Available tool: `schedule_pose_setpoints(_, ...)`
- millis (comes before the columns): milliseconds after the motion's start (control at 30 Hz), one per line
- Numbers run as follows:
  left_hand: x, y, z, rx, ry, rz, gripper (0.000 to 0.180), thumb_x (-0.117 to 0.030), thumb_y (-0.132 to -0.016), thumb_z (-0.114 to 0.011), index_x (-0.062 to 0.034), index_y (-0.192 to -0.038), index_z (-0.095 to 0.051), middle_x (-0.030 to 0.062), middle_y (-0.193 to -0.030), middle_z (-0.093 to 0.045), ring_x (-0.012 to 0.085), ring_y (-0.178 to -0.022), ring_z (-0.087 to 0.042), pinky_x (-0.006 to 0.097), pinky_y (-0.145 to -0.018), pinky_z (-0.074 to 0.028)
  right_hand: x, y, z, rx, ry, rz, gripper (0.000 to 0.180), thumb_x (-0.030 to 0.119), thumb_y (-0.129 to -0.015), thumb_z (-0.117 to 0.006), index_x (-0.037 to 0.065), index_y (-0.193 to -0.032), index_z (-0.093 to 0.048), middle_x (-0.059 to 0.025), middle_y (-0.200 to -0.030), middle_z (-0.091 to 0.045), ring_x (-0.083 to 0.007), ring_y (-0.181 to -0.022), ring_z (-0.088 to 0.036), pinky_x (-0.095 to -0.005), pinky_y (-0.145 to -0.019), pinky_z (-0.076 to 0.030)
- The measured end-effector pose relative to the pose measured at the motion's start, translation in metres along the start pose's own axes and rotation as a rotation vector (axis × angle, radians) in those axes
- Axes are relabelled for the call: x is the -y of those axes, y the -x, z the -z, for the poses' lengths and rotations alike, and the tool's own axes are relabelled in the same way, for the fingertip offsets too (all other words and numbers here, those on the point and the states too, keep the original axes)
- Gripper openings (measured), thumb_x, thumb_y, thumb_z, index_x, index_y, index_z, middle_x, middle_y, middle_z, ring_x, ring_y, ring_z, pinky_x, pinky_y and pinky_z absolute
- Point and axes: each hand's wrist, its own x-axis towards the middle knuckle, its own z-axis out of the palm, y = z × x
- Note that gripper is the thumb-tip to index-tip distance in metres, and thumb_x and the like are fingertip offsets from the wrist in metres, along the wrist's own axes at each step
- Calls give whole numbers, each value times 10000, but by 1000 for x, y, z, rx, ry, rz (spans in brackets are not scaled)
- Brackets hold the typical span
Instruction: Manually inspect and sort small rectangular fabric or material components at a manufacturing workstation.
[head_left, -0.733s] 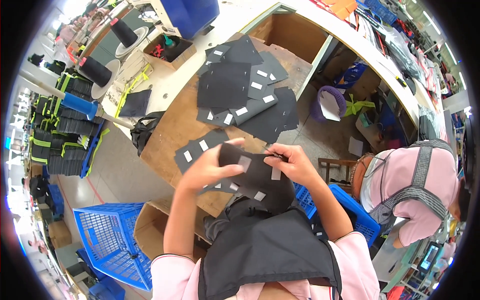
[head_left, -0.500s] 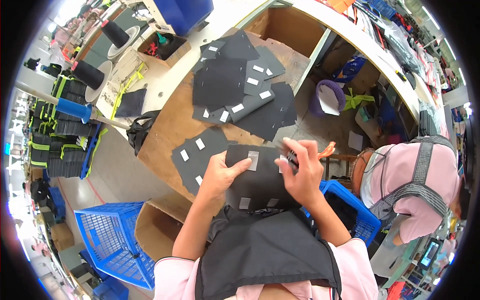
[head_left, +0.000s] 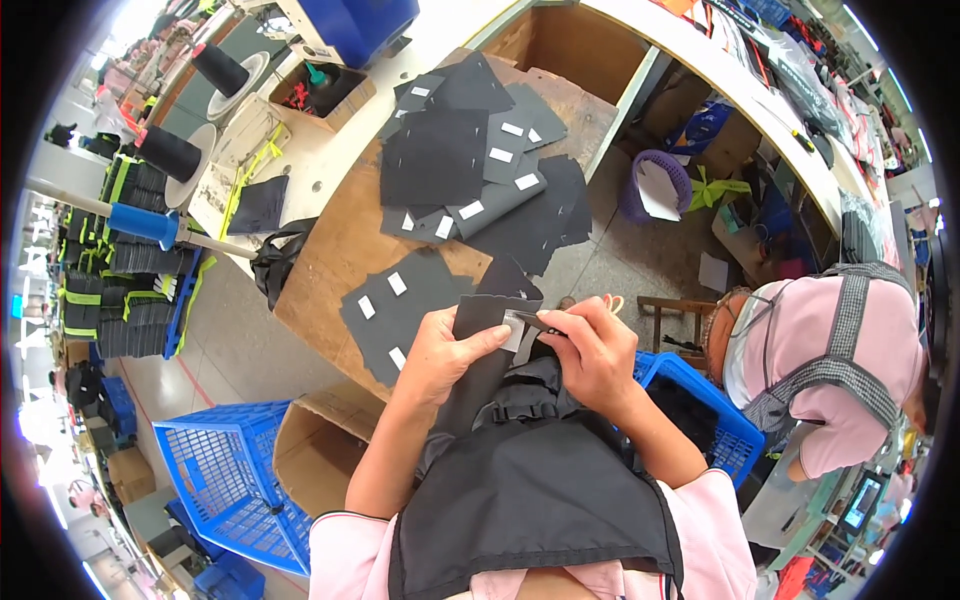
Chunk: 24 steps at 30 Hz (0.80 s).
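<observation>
In front of my chest, my left hand [head_left: 443, 358] grips a black fabric panel [head_left: 482, 312], its thumb lying beside a whitish rectangular patch [head_left: 514, 332]. The panel is folded or bent, so much of it is hidden. My right hand [head_left: 597, 352] is closed around small dark thread snips [head_left: 538, 323], whose tip meets the edge of the patch. A loop of light cord shows behind the right fingers. Beyond my hands, more black panels [head_left: 433, 160] with white patches lie piled on a wooden board [head_left: 325, 275]. A smaller group of panels [head_left: 405, 300] lies nearer, to the left.
A blue crate [head_left: 215, 470] and an open cardboard box [head_left: 320, 455] stand at the left. Close to my right elbow is another blue crate [head_left: 742, 435], with a bending person in pink [head_left: 810, 350] beyond. A purple basket [head_left: 675, 180] sits farther off.
The panel, held spread out before, is now turned and folded narrower in my left hand. My right hand has come left, bringing the snips to the patch.
</observation>
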Motion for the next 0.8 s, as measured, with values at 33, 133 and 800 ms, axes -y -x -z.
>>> schedule_pose_setpoints(33, 0, 1, 1, -6, 5, 8, 198, -83, -781, -685, 23, -942, -639, 72, -847, -657, 111, -731, -606, 242, -646, -495, -1, 2, 0, -52, -15, -26, 311, 54, -653, -718, 73, -949, -626, -62, -760, -533, -223, -592, -539, -321, -524, -427)
schedule_pose_setpoints(133, 2, 1, 3, -12, 12, 16, 206, -81, -775, -689, 28, -941, -638, 75, -849, -656, 117, -734, -609, 246, -647, -498, 4, 0, 4, -78, -42, -39, 316, 43, -649, -719, 74, -951, -630, -63, -761, -539, -220, -586, -541, -314, -518, -427)
schedule_pose_setpoints(800, 1, 1, 6, -14, 71, 21, 222, -88, -749, -709, 17, -931, -635, 55, -816, -647, 99, -692, -595, 235, -621, -487, 18, 8, -8, -68, -69, -162, 299, 24, -677, -730, 45, -950, -608, -98, -803, -551, -233, -608, -534, -306, -527, -435)
